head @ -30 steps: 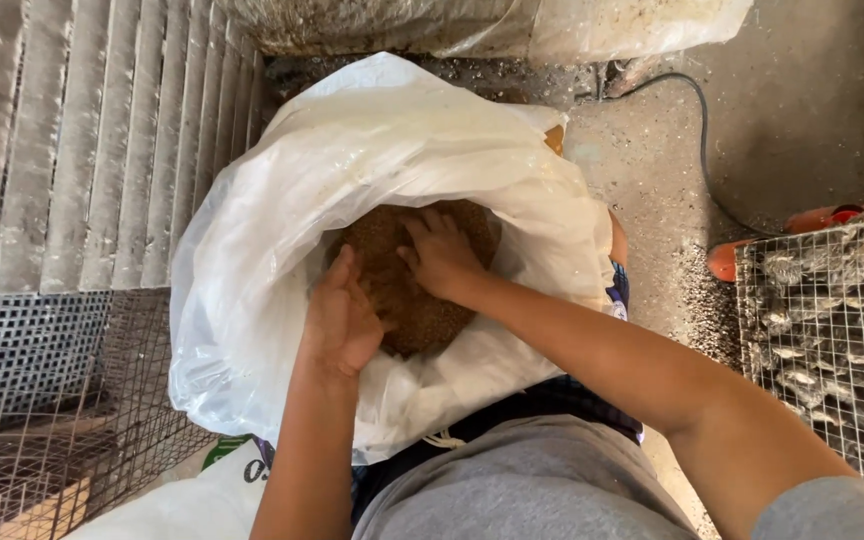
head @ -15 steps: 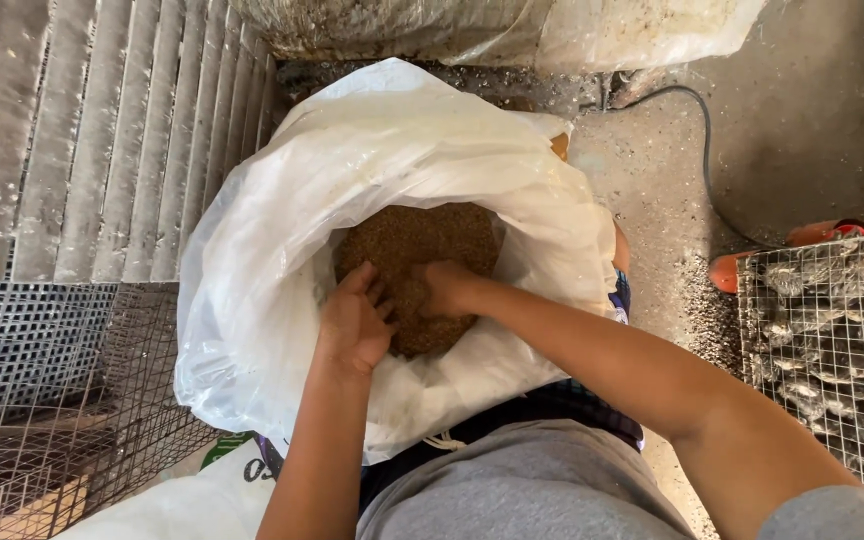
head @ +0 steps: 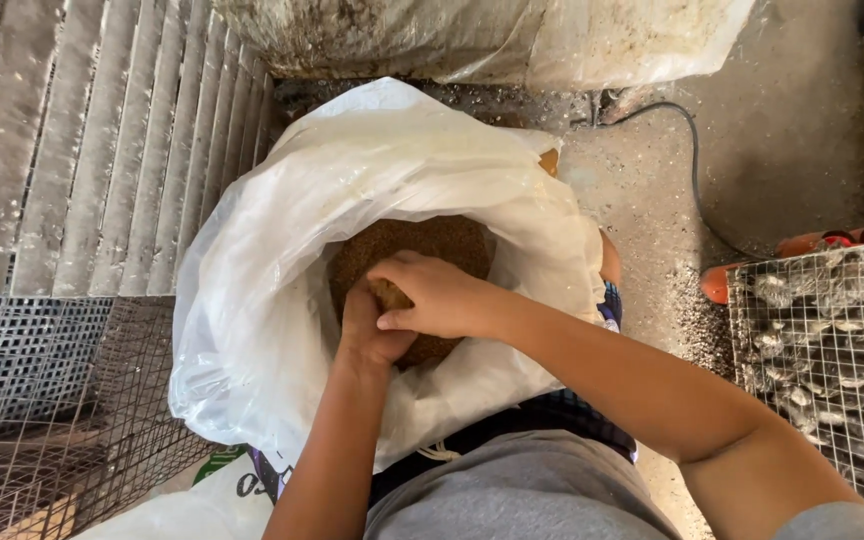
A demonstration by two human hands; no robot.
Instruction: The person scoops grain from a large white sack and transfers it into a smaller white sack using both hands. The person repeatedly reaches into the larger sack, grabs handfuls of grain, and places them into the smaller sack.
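Concrete, grey and dusty, makes up the floor (head: 802, 150) of this cramped spot, and it is strewn with pale grit and crumbs, thickest along the strip just right of the sack. A thin black cable (head: 697, 170) runs over it from the top wall down toward an orange tool (head: 802, 255) that lies against a wire cage (head: 822, 370) at the right edge; small speckled birds huddle behind its mesh. On the left a slatted grey panel (head: 82, 150) slopes down to a block of grey grid trays (head: 22, 350), with another stretch of rusty wire mesh (head: 72, 460) below them. A grimy plastic sheet (head: 492, 35) hangs across the top of the view.

Between all this stands a large white plastic sack (head: 272, 300), its mouth rolled wide open, resting on the floor close against the person's grey-clothed knees. Brown granular feed (head: 422, 240) fills the bottom of the opening. Both hands are down inside the mouth, over the feed. The left hand (head: 372, 325) is curled with its fingers bent into the grain, and the right hand (head: 432, 295) lies partly over it, fingers closed round a small clump of the brown feed at the point where the two hands meet. How much either one grips beneath is hidden. A second printed bag (head: 212, 490) peeks out under the sack at the bottom left.
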